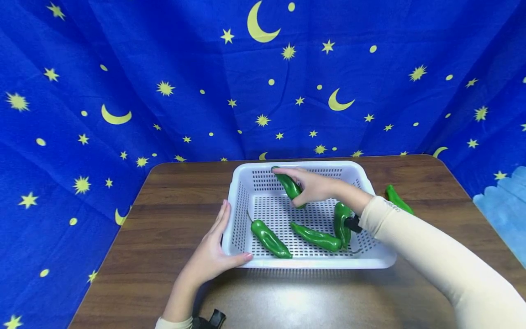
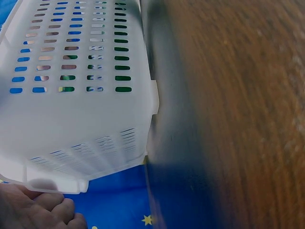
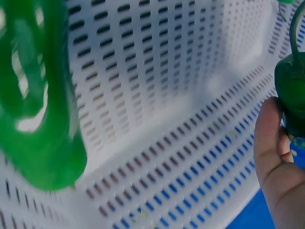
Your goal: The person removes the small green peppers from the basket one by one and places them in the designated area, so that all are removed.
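Over the back of a white perforated basket (image 1: 312, 263), my right hand (image 1: 314, 186) grips a green pepper (image 1: 289, 185) between thumb and fingers. The right wrist view shows that pepper's stem end (image 3: 290, 81) above the thumb. My left hand (image 1: 211, 256) rests at the basket's left front corner, thumb over the front rim and fingers along the left side. Inside the basket, one green pepper (image 1: 271, 238) lies at the front left and another (image 1: 316, 237) at the front middle. A third (image 1: 342, 224) lies at the right, partly hidden by my right wrist.
A further green pepper (image 1: 397, 199) lies on the wooden table (image 1: 176, 205) right of the basket, partly covered by my right sleeve. Behind the table hangs a blue curtain (image 1: 205, 91) with moons and stars.
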Action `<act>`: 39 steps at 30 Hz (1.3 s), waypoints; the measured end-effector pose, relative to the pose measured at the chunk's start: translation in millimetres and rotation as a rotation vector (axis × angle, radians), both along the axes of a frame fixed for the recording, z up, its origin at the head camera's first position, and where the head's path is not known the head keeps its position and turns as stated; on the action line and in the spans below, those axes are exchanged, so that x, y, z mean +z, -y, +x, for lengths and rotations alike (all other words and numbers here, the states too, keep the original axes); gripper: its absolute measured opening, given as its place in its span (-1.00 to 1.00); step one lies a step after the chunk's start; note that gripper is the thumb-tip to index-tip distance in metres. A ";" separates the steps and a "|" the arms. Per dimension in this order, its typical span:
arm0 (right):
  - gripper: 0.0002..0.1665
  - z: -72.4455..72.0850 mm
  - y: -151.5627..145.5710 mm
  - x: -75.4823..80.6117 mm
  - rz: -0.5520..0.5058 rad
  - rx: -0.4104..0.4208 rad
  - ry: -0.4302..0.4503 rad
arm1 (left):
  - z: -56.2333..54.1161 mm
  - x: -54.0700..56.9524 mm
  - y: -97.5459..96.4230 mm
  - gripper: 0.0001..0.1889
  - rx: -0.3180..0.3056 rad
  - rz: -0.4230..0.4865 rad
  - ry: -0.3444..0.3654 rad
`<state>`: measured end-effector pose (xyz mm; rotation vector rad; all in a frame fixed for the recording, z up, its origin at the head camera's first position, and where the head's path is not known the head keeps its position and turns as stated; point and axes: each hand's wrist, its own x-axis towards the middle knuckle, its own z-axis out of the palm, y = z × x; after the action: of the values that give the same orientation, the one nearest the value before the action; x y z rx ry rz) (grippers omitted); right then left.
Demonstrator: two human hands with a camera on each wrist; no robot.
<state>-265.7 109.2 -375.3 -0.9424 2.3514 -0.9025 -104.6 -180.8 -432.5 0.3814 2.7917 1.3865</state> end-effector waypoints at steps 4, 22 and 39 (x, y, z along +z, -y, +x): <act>0.23 0.2 -11.7 10.5 0.014 -0.016 0.016 | 0.1 1.1 0.0 0.30 0.000 0.001 0.001; 0.21 3.4 -53.2 41.8 -0.042 -0.031 0.000 | -0.4 -0.9 0.0 0.31 0.009 -0.003 0.002; 0.18 5.8 -118.8 57.1 -0.110 -0.126 0.098 | -0.6 -3.3 0.5 0.32 0.011 -0.010 -0.002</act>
<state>-259.9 228.0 -318.1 -0.7795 2.3186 -1.1114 -105.2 -181.3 -435.8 0.3677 2.8051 1.3746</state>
